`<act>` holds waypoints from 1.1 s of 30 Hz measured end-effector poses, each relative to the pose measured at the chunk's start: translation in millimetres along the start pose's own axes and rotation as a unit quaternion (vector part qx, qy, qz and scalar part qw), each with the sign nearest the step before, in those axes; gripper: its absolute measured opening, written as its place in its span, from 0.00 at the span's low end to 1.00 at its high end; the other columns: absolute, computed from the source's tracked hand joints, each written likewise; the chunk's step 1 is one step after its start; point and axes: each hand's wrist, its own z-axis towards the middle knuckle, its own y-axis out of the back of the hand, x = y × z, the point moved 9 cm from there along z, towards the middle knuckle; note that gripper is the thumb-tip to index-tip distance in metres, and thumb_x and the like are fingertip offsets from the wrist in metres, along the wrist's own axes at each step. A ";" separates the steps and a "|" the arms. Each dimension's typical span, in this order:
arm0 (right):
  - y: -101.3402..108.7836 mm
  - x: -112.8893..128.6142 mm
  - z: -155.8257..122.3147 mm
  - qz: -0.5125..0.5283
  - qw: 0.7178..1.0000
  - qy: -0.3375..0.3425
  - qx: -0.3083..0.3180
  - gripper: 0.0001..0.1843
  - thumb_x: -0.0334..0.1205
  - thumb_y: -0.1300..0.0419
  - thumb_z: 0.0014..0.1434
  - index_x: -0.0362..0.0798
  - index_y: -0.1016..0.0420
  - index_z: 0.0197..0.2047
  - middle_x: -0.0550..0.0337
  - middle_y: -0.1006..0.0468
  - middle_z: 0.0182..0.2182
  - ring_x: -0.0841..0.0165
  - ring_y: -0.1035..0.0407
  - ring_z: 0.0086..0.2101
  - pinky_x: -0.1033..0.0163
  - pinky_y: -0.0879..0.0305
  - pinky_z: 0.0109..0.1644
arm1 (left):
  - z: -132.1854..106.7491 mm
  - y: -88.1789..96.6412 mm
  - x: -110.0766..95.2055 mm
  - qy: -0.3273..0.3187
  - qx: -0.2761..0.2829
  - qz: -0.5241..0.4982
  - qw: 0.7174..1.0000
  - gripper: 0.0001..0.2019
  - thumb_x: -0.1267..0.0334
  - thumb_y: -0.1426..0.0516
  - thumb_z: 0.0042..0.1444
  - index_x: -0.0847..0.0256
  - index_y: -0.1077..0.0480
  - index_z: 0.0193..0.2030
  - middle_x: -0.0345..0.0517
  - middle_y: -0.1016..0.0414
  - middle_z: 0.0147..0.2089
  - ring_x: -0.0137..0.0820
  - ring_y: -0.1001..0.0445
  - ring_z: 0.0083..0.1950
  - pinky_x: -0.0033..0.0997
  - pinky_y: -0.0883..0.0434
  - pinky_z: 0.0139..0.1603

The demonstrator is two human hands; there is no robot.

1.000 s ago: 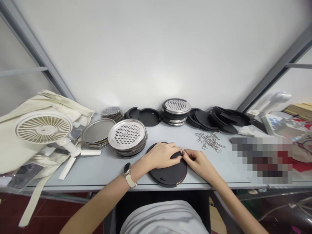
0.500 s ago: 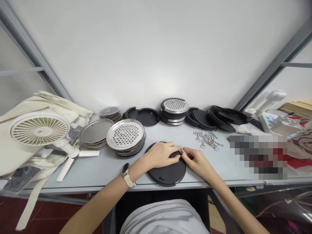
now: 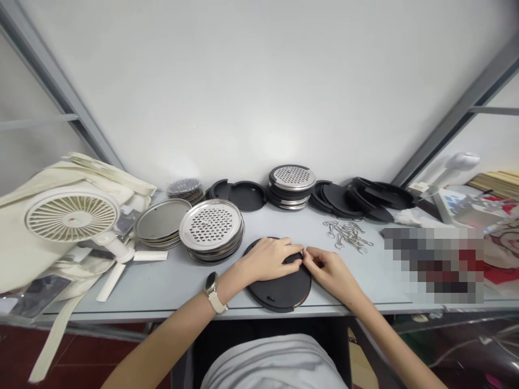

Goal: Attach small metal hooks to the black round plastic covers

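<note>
A round black disc point(image 3: 281, 286) lies flat on the grey table point(image 3: 170, 281) right in front of me. My left hand point(image 3: 270, 259), with a watch on the wrist, rests on top of the disc, fingers curled toward its right edge. My right hand point(image 3: 330, 270) meets it there, fingertips pinched at the disc's rim on something too small to make out. A loose pile of small metal clips point(image 3: 348, 235) lies just beyond my right hand.
A stack of perforated metal plates point(image 3: 211, 227) and a stack of plain metal plates point(image 3: 161, 220) stand to the left. Black discs point(image 3: 247, 194), point(image 3: 365, 197) and a stack topped by a perforated plate point(image 3: 292, 183) line the wall. A white fan point(image 3: 71, 216) sits on cloth bags at far left.
</note>
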 end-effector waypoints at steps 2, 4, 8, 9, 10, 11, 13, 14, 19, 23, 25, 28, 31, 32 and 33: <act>-0.5 1.0 0.1 0.001 1.000 0.001 0.000 0.17 0.43 0.52 0.63 0.49 0.46 0.23 0.69 0.46 0.19 0.72 0.49 0.22 0.68 0.51 0.26 | 0.2 -0.4 0.4 0.003 0.002 0.004 1.000 0.14 0.57 0.50 0.64 0.54 0.33 0.55 0.43 0.27 0.42 0.35 0.25 0.39 0.31 0.32 0.39; -0.6 1.9 0.3 -0.002 1.000 0.004 -0.002 0.17 0.43 0.52 0.63 0.49 0.45 0.23 0.69 0.45 0.18 0.72 0.48 0.21 0.68 0.51 0.25 | 0.6 -0.8 0.5 0.003 0.002 0.009 1.000 0.15 0.57 0.50 0.64 0.53 0.33 0.56 0.43 0.27 0.42 0.35 0.25 0.39 0.31 0.32 0.38; -0.2 1.9 0.6 -0.013 1.000 0.014 -0.008 0.17 0.42 0.52 0.63 0.49 0.44 0.23 0.69 0.45 0.18 0.73 0.48 0.21 0.67 0.51 0.25 | 1.3 -0.7 0.3 0.001 -0.001 0.011 1.000 0.15 0.57 0.50 0.64 0.53 0.33 0.55 0.42 0.26 0.41 0.35 0.24 0.39 0.30 0.32 0.37; -0.2 1.5 0.6 -0.013 1.000 0.015 -0.009 0.17 0.41 0.52 0.63 0.49 0.44 0.23 0.69 0.45 0.18 0.72 0.48 0.21 0.67 0.51 0.25 | 1.3 -0.6 0.2 0.000 -0.001 0.010 1.000 0.15 0.57 0.49 0.64 0.53 0.33 0.55 0.42 0.26 0.40 0.35 0.24 0.39 0.30 0.32 0.37; -0.4 1.0 0.6 -0.014 1.000 0.016 -0.007 0.17 0.41 0.52 0.64 0.49 0.44 0.23 0.68 0.44 0.18 0.72 0.48 0.21 0.67 0.51 0.25 | 1.4 -0.6 0.1 0.000 0.000 0.009 1.000 0.15 0.57 0.49 0.64 0.53 0.33 0.55 0.42 0.26 0.40 0.35 0.24 0.39 0.30 0.32 0.37; -0.7 0.6 0.5 -0.014 1.000 0.017 -0.006 0.17 0.41 0.52 0.64 0.49 0.43 0.23 0.68 0.44 0.18 0.72 0.48 0.22 0.67 0.51 0.25 | 1.3 -0.5 0.2 0.002 0.001 0.008 1.000 0.15 0.57 0.49 0.64 0.53 0.33 0.55 0.42 0.26 0.40 0.35 0.24 0.39 0.30 0.32 0.37; -1.2 0.2 0.4 -0.013 1.000 0.017 -0.004 0.17 0.42 0.53 0.64 0.49 0.42 0.23 0.68 0.44 0.18 0.72 0.48 0.22 0.67 0.50 0.25 | 1.3 -0.7 0.8 0.007 0.004 0.007 1.000 0.15 0.58 0.49 0.63 0.52 0.33 0.55 0.42 0.26 0.41 0.35 0.24 0.39 0.30 0.32 0.37; -1.2 0.5 0.3 -0.013 1.000 0.017 -0.006 0.17 0.42 0.53 0.65 0.49 0.42 0.24 0.68 0.44 0.18 0.72 0.48 0.22 0.67 0.50 0.25 | 1.3 -1.0 1.0 0.010 0.005 0.006 1.000 0.15 0.58 0.49 0.63 0.52 0.33 0.55 0.42 0.26 0.41 0.35 0.24 0.40 0.30 0.32 0.37; 0.3 2.6 0.1 -0.003 1.000 0.017 -0.014 0.18 0.44 0.53 0.64 0.49 0.43 0.23 0.67 0.44 0.18 0.72 0.48 0.22 0.67 0.50 0.25 | 1.9 -1.1 0.9 0.006 0.001 -0.002 1.000 0.15 0.58 0.49 0.64 0.52 0.34 0.57 0.42 0.27 0.42 0.35 0.24 0.41 0.30 0.32 0.39; 13.5 -1.0 -0.8 0.026 0.998 0.007 -0.062 0.20 0.46 0.54 0.65 0.50 0.51 0.22 0.68 0.49 0.19 0.72 0.49 0.22 0.67 0.50 0.26 | 2.4 -0.2 1.6 -0.004 0.000 0.036 0.999 0.12 0.63 0.51 0.65 0.52 0.32 0.52 0.41 0.28 0.40 0.33 0.25 0.37 0.29 0.33 0.37; 26.1 -4.6 -2.3 0.032 0.992 -0.006 -0.118 0.21 0.48 0.54 0.65 0.51 0.51 0.23 0.68 0.50 0.19 0.72 0.49 0.22 0.66 0.50 0.26 | 2.5 -1.0 1.7 -0.009 0.007 0.051 0.999 0.12 0.66 0.52 0.65 0.53 0.32 0.51 0.41 0.29 0.40 0.32 0.26 0.37 0.29 0.33 0.36; 39.9 -8.3 -4.6 0.028 0.982 -0.023 -0.183 0.21 0.50 0.55 0.66 0.51 0.49 0.24 0.68 0.49 0.20 0.71 0.48 0.22 0.66 0.49 0.26 | 2.4 -1.2 2.7 -0.002 0.009 0.049 0.999 0.13 0.66 0.52 0.65 0.53 0.34 0.54 0.42 0.29 0.41 0.32 0.26 0.38 0.29 0.32 0.38; 46.5 -12.5 -5.4 -0.024 0.979 -0.034 -0.202 0.20 0.50 0.55 0.66 0.51 0.47 0.25 0.68 0.45 0.19 0.70 0.45 0.21 0.66 0.46 0.27 | 2.0 -1.1 2.1 0.002 0.010 0.052 0.999 0.13 0.65 0.53 0.66 0.53 0.35 0.55 0.43 0.29 0.42 0.32 0.26 0.39 0.30 0.32 0.38; 49.3 -16.1 -6.0 -0.053 0.976 -0.041 -0.205 0.18 0.50 0.54 0.66 0.51 0.46 0.26 0.68 0.43 0.19 0.70 0.44 0.21 0.65 0.46 0.27 | 1.9 -1.0 1.8 0.003 0.010 0.055 0.998 0.13 0.65 0.53 0.66 0.53 0.35 0.54 0.43 0.29 0.42 0.33 0.26 0.38 0.30 0.32 0.38; 53.3 -21.6 -7.2 -0.086 0.972 -0.055 -0.211 0.17 0.49 0.54 0.65 0.51 0.44 0.27 0.68 0.40 0.19 0.69 0.42 0.20 0.65 0.45 0.27 | 1.7 -0.8 1.7 0.005 0.010 0.057 0.998 0.13 0.65 0.53 0.66 0.54 0.35 0.54 0.43 0.29 0.42 0.33 0.26 0.38 0.30 0.32 0.37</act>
